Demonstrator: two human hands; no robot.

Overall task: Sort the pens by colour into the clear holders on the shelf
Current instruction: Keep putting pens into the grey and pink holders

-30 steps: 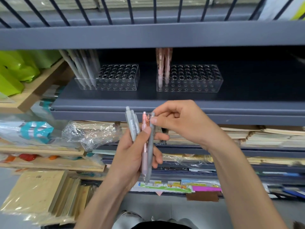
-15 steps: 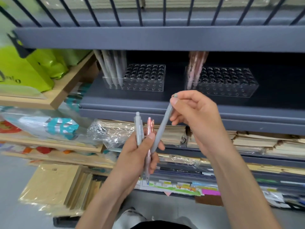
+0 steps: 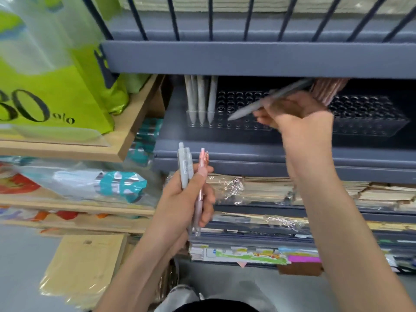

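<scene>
Head view, one moment recorded. Right hand [image 3: 292,115] is raised to the dark grey metal shelf [image 3: 270,154] and grips a pale grey plastic pen [image 3: 247,109] with curled fingers; motion blur hides which fingertips bear on the barrel. Long axis of this pen runs diagonally, with the writing tip low and to the left and the rear end high and to the right, just under the edge of the shelf above. The tip lies over the perforated top of the left clear plastic holder [image 3: 238,126], near its middle; contact with a hole cannot be determined. At the left end of that holder stand several upright grey pens [image 3: 200,97], tips down in the holes and slightly tilted. The right clear plastic holder [image 3: 369,118] sits apart to the right on the same shelf, with a cluster of leaning pink pens [image 3: 328,91] at its left end, partly hidden behind the right hand. Left hand [image 3: 180,199] is lower, in front of the shelf's front edge, and holds a bundle upright: two light grey pens [image 3: 184,167] on the left and, just beside them, a pink pen with a rose-gold clip [image 3: 203,158]. The thumb presses across the barrels and the fingers curl round from behind. Long axes are near vertical, with clicker ends above the hand and tips below the palm. To the left, a bright green paper bag [image 3: 67,97] stands on a light wooden shelf [image 3: 126,147].
</scene>
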